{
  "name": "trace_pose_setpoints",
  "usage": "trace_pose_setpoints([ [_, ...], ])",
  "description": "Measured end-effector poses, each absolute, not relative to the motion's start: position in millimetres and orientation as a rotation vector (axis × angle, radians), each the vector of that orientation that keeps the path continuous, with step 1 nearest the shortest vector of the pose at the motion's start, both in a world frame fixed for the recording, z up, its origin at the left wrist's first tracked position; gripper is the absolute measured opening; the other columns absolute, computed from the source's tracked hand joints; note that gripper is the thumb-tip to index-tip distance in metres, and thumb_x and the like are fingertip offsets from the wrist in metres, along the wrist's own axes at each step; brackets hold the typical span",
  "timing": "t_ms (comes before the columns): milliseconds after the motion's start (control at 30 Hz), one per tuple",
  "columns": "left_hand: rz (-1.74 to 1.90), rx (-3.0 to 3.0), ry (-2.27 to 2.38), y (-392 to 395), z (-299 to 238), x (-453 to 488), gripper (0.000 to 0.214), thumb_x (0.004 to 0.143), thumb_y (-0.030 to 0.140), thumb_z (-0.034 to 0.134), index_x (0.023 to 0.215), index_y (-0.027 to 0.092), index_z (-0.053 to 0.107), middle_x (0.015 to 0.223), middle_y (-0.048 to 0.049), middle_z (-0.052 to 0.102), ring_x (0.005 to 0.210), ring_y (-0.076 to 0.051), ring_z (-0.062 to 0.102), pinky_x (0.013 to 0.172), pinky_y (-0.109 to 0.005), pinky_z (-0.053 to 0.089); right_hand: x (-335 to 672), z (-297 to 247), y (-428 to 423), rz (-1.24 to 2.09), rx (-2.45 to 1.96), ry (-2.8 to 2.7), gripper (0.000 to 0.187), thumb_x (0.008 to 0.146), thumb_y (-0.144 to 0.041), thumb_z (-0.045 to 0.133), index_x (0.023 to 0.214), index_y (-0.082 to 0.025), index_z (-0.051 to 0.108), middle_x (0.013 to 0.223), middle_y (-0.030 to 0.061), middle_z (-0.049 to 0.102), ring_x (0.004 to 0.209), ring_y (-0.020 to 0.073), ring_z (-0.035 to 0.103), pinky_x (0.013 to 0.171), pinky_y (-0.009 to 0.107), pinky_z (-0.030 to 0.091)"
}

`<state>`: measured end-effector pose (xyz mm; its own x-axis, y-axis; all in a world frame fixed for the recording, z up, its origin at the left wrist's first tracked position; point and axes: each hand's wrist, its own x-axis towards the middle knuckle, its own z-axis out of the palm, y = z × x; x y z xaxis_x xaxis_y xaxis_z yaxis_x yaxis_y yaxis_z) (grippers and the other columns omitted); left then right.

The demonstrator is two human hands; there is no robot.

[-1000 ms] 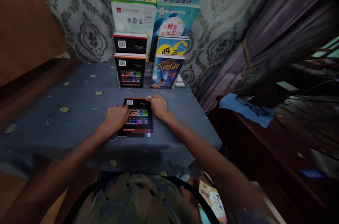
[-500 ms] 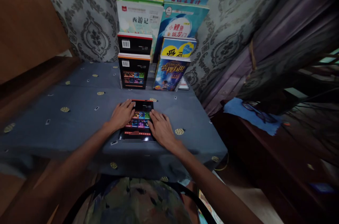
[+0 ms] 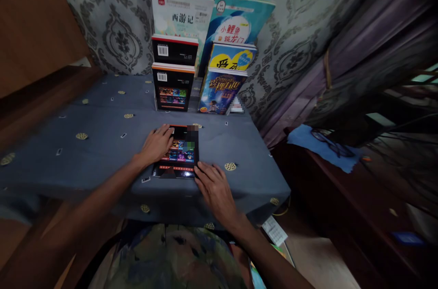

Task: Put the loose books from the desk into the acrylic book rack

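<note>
A black book point(image 3: 179, 158) with rows of small coloured pictures on its cover lies flat near the table's front edge. My left hand point(image 3: 157, 144) rests on the book's left side, its fingers stretched over the cover towards the upper left corner. At the lower right corner, my right hand point(image 3: 216, 188) touches the book's edge with its fingertips, fingers extended and slightly bent. Neither hand is wrapped round the book.
Behind the book stand two stepped rows of upright books: black ones point(image 3: 171, 90) on the left, a blue one point(image 3: 221, 93) in front on the right. A patterned cloth covers the table point(image 3: 102, 143). Glasses point(image 3: 330, 143) lie on a blue cloth point(image 3: 308, 143) at right.
My right hand has slid down from the book's right-hand middle to its lower right corner. My left hand stays on the left side. The view has shifted slightly.
</note>
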<state>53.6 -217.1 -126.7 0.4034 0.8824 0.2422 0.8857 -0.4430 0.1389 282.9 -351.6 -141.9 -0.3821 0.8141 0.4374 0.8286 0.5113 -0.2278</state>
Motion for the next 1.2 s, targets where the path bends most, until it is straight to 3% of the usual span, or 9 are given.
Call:
trace_pose_setpoints([
  [333,-0.414,-2.692,-1.551,-199.8,-120.8,72.6,0.043,0.099,0.032,0.041,0.136,0.017,0.057,0.147,-0.0135,0.056,0.136,-0.028,0.051,0.115,-0.047,0.035,285.4,-141.2,-352.9,-0.023,-1.31,-2.239,0.031,0.103,-0.022,0.047,0.128,-0.02,0.066,0.131,0.0099,0.069,0.122,0.0211,0.062,0.108,0.044,0.044],
  [633,-0.341,-2.938,-1.259,-180.9,-119.9,122.8,0.046,0.102,0.033,0.034,0.143,0.018,0.049,0.153,-0.0132,0.049,0.142,-0.024,0.044,0.117,-0.046,0.031,287.2,-142.6,-352.0,-0.043,-1.276,-2.222,0.031,0.103,-0.022,0.046,0.128,-0.018,0.066,0.13,0.0108,0.069,0.12,0.022,0.063,0.107,0.045,0.045],
  [800,-0.282,-3.024,-1.263,-170.3,-118.6,96.9,0.05,0.103,0.04,0.032,0.148,0.021,0.047,0.157,-0.0115,0.045,0.147,-0.023,0.038,0.119,-0.044,0.028,287.3,-140.3,-352.5,-0.035,-1.28,-2.224,0.032,0.103,-0.023,0.046,0.128,-0.019,0.066,0.129,0.0106,0.07,0.12,0.0227,0.063,0.106,0.045,0.046],
  [1067,-0.341,-2.92,-1.488,-172.9,-121.9,21.6,0.052,0.102,0.04,0.032,0.145,0.019,0.051,0.156,-0.0133,0.046,0.148,-0.028,0.035,0.116,-0.052,0.032,286.5,-142.1,-352.1,-0.023,-1.287,-2.218,0.033,0.104,-0.024,0.045,0.129,-0.019,0.065,0.13,0.0105,0.07,0.12,0.0229,0.063,0.107,0.047,0.045],
  [1200,-0.439,-2.888,-1.523,-199.4,-123.8,4.4,0.053,0.102,0.043,0.033,0.147,0.019,0.049,0.156,-0.0114,0.046,0.148,-0.026,0.035,0.118,-0.048,0.031,287.3,-140.3,-351.8,0.01,-1.309,-2.239,0.033,0.104,-0.025,0.045,0.129,-0.021,0.066,0.131,0.0093,0.069,0.122,0.0225,0.062,0.107,0.046,0.044],
])
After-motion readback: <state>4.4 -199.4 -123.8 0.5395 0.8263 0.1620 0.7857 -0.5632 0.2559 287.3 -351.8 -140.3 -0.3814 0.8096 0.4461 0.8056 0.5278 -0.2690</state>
